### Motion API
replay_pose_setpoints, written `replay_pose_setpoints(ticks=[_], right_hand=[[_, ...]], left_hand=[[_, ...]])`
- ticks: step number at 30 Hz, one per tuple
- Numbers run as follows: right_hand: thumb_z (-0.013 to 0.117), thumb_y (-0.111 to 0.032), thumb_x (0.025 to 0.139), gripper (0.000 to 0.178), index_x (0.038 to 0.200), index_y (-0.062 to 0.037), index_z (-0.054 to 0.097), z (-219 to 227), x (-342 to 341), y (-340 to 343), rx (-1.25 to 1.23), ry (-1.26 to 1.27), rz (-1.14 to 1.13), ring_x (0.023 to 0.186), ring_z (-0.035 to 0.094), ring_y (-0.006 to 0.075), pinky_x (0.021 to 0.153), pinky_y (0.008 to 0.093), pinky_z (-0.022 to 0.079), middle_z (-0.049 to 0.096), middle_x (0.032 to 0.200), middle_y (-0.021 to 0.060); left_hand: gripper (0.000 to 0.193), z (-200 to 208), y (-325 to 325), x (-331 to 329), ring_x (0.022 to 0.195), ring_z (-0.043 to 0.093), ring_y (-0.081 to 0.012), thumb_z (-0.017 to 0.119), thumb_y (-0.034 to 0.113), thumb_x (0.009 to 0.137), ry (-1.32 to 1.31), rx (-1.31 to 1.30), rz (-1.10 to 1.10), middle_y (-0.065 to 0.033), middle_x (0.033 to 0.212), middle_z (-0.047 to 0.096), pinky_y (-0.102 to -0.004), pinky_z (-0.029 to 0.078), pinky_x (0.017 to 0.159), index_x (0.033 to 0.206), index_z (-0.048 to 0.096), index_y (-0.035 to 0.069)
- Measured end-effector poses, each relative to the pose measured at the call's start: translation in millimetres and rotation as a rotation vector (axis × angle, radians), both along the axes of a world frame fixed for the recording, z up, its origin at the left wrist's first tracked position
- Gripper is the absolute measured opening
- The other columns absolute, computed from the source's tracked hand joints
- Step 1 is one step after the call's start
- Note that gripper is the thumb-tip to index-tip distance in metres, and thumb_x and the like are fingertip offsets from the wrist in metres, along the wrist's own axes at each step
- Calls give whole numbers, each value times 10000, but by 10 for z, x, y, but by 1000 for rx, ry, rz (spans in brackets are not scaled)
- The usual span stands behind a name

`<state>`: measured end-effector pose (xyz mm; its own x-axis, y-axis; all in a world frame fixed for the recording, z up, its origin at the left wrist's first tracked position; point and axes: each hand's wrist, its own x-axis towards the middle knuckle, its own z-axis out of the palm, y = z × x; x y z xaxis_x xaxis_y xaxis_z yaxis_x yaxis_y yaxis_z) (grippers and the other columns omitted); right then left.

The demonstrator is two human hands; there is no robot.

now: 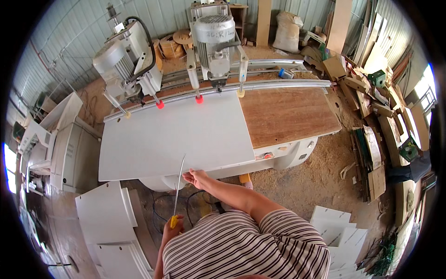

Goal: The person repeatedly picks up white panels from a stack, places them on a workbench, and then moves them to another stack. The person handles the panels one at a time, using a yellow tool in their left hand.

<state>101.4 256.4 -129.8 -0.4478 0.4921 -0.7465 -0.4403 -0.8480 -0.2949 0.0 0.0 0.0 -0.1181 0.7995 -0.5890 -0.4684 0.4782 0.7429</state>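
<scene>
1. Head view: the left hand (171,228) is closed in a fist around the yellow handle of a long thin metal blade (179,179) that points up toward the table.
2. The right hand (195,176) lies with fingers together on the near edge of a large flat white rectangular panel (172,135).
3. That panel lies on the brown wooden machine table (288,114), under grey drill motors (213,32).

White sack (288,31) and cardboard box (334,67) beyond the machine.

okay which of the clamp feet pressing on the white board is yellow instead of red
The rightmost foot, at the white board's right edge, is clearly yellow; the two middle ones are red.
</scene>
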Motion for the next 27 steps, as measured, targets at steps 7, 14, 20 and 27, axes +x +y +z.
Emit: replay_pose_setpoints(ticks=[7, 14, 20, 27], right_hand=[[423, -313, 994, 293, 984, -41, 529, -8, 220, 31, 201, 19, 329, 974, 643, 240, 837, 381, 534, 637, 1087, 129], [440, -306, 987, 261, 986, -67, 543, -68, 1061, 77, 282, 45, 612, 1007, 633, 222, 852, 376, 517, 652, 1067, 99], [511, -273, 946, 203, 967, -77, 562, -426, 1995, -64, 186, -129, 568, 879, 663, 212, 758, 373, 526, 677, 958, 90], [515, -259, 949, 187, 1000, -85, 562, -475, 2926, -162, 127, -159, 431, 837, 656, 175, 765, 347, 525, 679, 964, 85]], left_hand=[[267, 173, 71, 147, 547, 462, -57, 576, 234, 932, -25, -26, 20, 16, 666, 526, -213, 378, 495, 1096, 573, 22], [215, 161, -24, 277, 541, 446, -43, 597, 199, 917, 115, -58, 34, 39, 638, 495, -200, 355, 480, 1046, 595, 27], [174, -2, -15, 398, 553, 445, -37, 628, 223, 901, 117, -57, 53, 49, 624, 482, -208, 358, 491, 904, 592, 53], [184, 351, 182, 760, 566, 451, -40, 641, 247, 896, 287, -56, -135, 55, 647, 494, -220, 374, 515, 855, 587, 77]])
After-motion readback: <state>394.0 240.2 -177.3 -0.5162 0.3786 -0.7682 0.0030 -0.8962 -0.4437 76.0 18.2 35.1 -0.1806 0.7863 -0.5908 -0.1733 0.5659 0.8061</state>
